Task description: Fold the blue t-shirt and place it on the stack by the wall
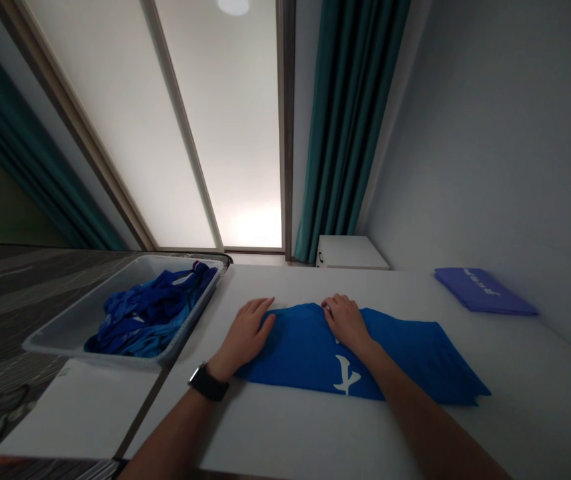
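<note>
- Head cam, live: L hand (245,330) down flat, fingers spread, at the left side of the blue T-shirt (305,353)
- R hand (348,323) palm down on the shirt's far edge, fingers close together, no clear pinch, can't tell if gripping
- Shirt lying folded on the white desk (530,400), just ahead of the person, white print (345,375) showing near the R wrist
- Black watch (209,382) on L wrist
- Left of the desk: grey tub (115,300), blue clothes (150,313) piled loose inside
- Far right of desk: folded purple cloth (485,291), well apart from the hands
- Beyond desk: white cabinet (350,252), teal curtains (345,133), frosted glass panel (215,133)
- Far left: striped carpet (15,293)
</note>
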The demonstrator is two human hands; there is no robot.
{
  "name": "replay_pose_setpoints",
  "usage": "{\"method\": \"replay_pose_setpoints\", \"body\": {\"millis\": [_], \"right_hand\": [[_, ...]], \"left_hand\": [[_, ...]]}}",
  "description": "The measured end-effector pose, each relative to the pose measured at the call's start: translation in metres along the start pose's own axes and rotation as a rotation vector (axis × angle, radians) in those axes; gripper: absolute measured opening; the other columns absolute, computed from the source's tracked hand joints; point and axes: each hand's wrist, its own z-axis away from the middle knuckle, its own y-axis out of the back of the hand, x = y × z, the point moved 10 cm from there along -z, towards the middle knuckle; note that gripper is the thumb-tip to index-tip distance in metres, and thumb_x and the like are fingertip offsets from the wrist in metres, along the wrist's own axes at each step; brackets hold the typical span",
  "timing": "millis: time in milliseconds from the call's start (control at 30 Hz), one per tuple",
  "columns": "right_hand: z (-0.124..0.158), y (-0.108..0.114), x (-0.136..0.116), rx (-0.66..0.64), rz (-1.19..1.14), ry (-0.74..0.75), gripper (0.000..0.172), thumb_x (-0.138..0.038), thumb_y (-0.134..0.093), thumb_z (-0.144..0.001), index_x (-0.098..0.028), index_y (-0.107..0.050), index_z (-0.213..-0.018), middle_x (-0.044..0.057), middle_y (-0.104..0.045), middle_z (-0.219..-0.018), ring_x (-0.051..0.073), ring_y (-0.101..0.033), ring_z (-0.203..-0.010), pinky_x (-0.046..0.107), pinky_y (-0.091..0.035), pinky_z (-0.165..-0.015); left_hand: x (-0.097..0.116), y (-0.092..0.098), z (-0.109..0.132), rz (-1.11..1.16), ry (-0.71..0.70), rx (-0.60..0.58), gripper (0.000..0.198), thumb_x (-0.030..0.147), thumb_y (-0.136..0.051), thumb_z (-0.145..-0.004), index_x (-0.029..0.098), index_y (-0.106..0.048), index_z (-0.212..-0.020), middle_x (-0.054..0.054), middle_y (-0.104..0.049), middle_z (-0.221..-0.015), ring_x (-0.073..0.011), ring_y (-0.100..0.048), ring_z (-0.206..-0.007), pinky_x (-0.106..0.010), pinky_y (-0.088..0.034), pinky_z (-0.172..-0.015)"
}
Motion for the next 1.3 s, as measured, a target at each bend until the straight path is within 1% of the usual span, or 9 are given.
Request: {"method": "replay_pose_setpoints", "body": {"millis": [67, 167, 267, 433, 500, 767, 933, 1067, 1300], "right_hand": [[0.0, 0.0, 0.0, -0.006, 0.0, 0.002, 0.028, -0.022, -0.037, -0.096, -0.02, -0.064, -0.105, 0.011, -0.063, -0.106, 0.025, -0.054, -0.101, 0.038, -0.038, -0.087], [-0.001, -0.002, 0.001, -0.016, 0.002, -0.002, 0.028, -0.022, -0.038, -0.096, -0.02, -0.064, -0.104, 0.01, -0.063, -0.105, 0.025, -0.054, -0.101, 0.038, -0.037, -0.087], [0.0, -0.003, 0.002, -0.021, -0.004, -0.01, 0.027, -0.021, -0.039, -0.096, -0.02, -0.064, -0.105, 0.01, -0.063, -0.106, 0.025, -0.053, -0.103, 0.038, -0.037, -0.087], [0.0, -0.001, 0.001, -0.035, -0.029, -0.018, 0.029, -0.021, -0.038, -0.095, -0.019, -0.064, -0.108, 0.01, -0.063, -0.107, 0.024, -0.053, -0.104, 0.038, -0.037, -0.088], [0.001, 0.0, 0.001, -0.037, -0.025, -0.024, 0.029, -0.021, -0.039, -0.095, -0.019, -0.064, -0.108, 0.01, -0.063, -0.108, 0.025, -0.053, -0.104, 0.038, -0.037, -0.088], [0.001, -0.001, 0.001, -0.027, -0.014, -0.017, 0.026, -0.024, -0.039, -0.096, -0.019, -0.063, -0.105, 0.01, -0.063, -0.106, 0.025, -0.054, -0.103, 0.038, -0.038, -0.087], [0.002, 0.013, -0.008, 0.02, -0.014, 0.016, 0.029, -0.023, -0.038, -0.097, -0.018, -0.062, -0.112, 0.012, -0.062, -0.11, 0.026, -0.054, -0.106, 0.039, -0.038, -0.09], [0.01, 0.023, -0.05, 0.025, -0.098, 0.192, 0.031, -0.021, -0.037, -0.098, -0.018, -0.062, -0.116, 0.012, -0.063, -0.113, 0.025, -0.055, -0.107, 0.041, -0.04, -0.095], [0.06, 0.014, -0.176, -0.139, -0.287, 0.686, 0.041, -0.03, -0.045, -0.098, -0.021, -0.05, -0.138, 0.009, -0.055, -0.139, 0.023, -0.046, -0.13, 0.042, -0.035, -0.11]], "left_hand": [[-0.018, 0.013, -0.003, -0.025, 0.075, 0.075, 0.04, 0.032, -0.04, -0.098, 0.017, -0.055, -0.132, -0.013, -0.062, -0.124, -0.0269, -0.055, -0.117, -0.047, -0.043, -0.103], [-0.033, 0.013, -0.003, -0.061, 0.112, 0.066, 0.036, 0.028, -0.045, -0.094, 0.016, -0.058, -0.126, -0.012, -0.064, -0.117, -0.0279, -0.057, -0.111, -0.046, -0.045, -0.099], [-0.029, 0.007, -0.002, -0.057, 0.091, 0.035, 0.034, 0.026, -0.046, -0.093, 0.018, -0.06, -0.123, -0.01, -0.065, -0.115, -0.0267, -0.058, -0.109, -0.044, -0.046, -0.098], [-0.007, 0.008, -0.001, -0.025, 0.021, 0.051, 0.034, 0.027, -0.044, -0.095, 0.02, -0.059, -0.125, -0.009, -0.064, -0.12, -0.0256, -0.057, -0.111, -0.044, -0.044, -0.099], [-0.01, 0.009, -0.002, -0.032, 0.026, 0.06, 0.034, 0.026, -0.044, -0.094, 0.02, -0.059, -0.124, -0.009, -0.064, -0.119, -0.0257, -0.057, -0.11, -0.044, -0.044, -0.098], [-0.059, 0.01, -0.005, -0.021, 0.105, -0.006, 0.028, 0.026, -0.045, -0.09, 0.019, -0.069, -0.103, -0.009, -0.069, -0.102, -0.0252, -0.061, -0.1, -0.042, -0.048, -0.093], [-0.071, 0.025, -0.005, 0.058, 0.068, -0.064, 0.029, 0.032, -0.044, -0.091, 0.018, -0.069, -0.098, -0.009, -0.069, -0.096, -0.0232, -0.064, -0.092, -0.037, -0.05, -0.086], [-0.075, 0.028, -0.004, 0.06, 0.101, -0.066, 0.028, 0.033, -0.046, -0.091, 0.017, -0.068, -0.098, -0.008, -0.068, -0.089, -0.02, -0.063, -0.077, -0.031, -0.049, -0.073], [-0.074, 0.006, 0.0, 0.148, 0.125, -0.164, 0.021, 0.028, -0.052, -0.087, 0.019, -0.068, -0.098, -0.002, -0.066, -0.075, -0.0171, -0.061, -0.071, -0.026, -0.045, -0.065]]}}
